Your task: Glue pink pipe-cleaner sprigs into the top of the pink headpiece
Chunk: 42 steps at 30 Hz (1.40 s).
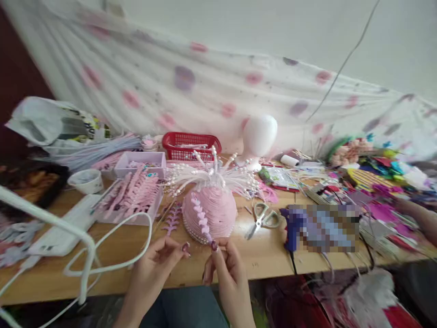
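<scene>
My right hand [223, 269] pinches the lower end of a lilac sprig [202, 218] with small pale petals along its stem, upright in front of a pink cord-wrapped dome [221, 209]. White beaded stems [239, 177] fan out from the top of the dome. My left hand [160, 262] is closed beside it, thumb against fingers; whatever it holds, if anything, is too small to make out. Just beyond the left fingers lies a lilac leafy sprig [171, 218]. Scissors [261, 221] rest to the right of the dome.
A box of pink fuzzy sprigs [136, 196] stands left, near a white cable [112, 266] and power strip [64, 228]. Behind are a red basket [191, 141] and white foam head [259, 136]. A purple glue gun [293, 223] and another person's arm [418, 218] are right.
</scene>
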Available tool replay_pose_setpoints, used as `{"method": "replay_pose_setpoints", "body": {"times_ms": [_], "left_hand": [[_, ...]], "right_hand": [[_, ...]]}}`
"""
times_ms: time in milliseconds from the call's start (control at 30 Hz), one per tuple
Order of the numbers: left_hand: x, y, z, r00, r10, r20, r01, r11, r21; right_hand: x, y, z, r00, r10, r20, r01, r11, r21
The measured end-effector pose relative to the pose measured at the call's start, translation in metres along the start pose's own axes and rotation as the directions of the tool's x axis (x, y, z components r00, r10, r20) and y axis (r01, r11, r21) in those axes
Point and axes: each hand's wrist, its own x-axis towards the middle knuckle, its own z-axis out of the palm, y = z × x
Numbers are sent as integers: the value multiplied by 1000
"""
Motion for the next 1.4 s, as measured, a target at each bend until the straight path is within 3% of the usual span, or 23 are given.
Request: {"method": "replay_pose_setpoints", "body": {"times_ms": [67, 133, 200, 300, 400, 500, 600, 667, 767, 900, 1000, 1133, 1167, 1300, 1400], "left_hand": [[11, -2, -15, 976, 171, -139, -160, 983, 86], [21, -2, -29, 919, 317, -235, -273, 941, 201], [32, 2, -43, 847, 449, -285, -353, 876, 329], [50, 12, -65, 781, 537, -318, -336, 791, 511], [70, 21, -88, 736, 565, -373, -208, 714, 669], [89, 23, -107, 784, 511, -352, -79, 645, 760], [102, 20, -117, 864, 423, -271, -42, 597, 801], [107, 18, -120, 894, 377, -242, -32, 592, 805], [108, 19, -127, 896, 342, -282, -3, 640, 769], [108, 20, -142, 888, 282, -363, -34, 829, 558], [108, 21, -150, 854, 277, -441, -77, 904, 420], [101, 29, -138, 711, 217, -668, -169, 976, 137], [97, 32, -129, 705, 165, -690, -216, 976, 13], [70, 48, -73, 809, 14, -588, -328, 840, -432], [47, 61, -22, 879, -79, -470, -243, 774, -584]], "right_hand": [[2, 16, 10, 1000, 16, -22, -17, 999, -48], [8, 29, 19, 997, -17, -73, 6, 989, -149], [19, 37, 30, 983, -130, -129, 81, 941, -330], [38, 43, 47, 967, -243, -71, 172, 837, -520], [44, 49, 59, 963, -269, 2, 221, 789, -574], [40, 61, 60, 948, -319, 1, 259, 768, -585], [35, 71, 54, 943, -331, -42, 253, 790, -559], [33, 74, 50, 941, -332, -71, 249, 816, -521], [31, 72, 50, 949, -307, -73, 245, 861, -447], [29, 68, 51, 961, -265, -80, 219, 905, -365], [27, 66, 50, 964, -253, -82, 214, 920, -328], [26, 55, 52, 970, -237, -57, 213, 938, -275], [27, 49, 55, 973, -229, -36, 213, 944, -253], [32, 13, 73, 956, -217, 200, 247, 959, -141], [33, -8, 81, 931, -278, 235, 318, 937, -149]]}}
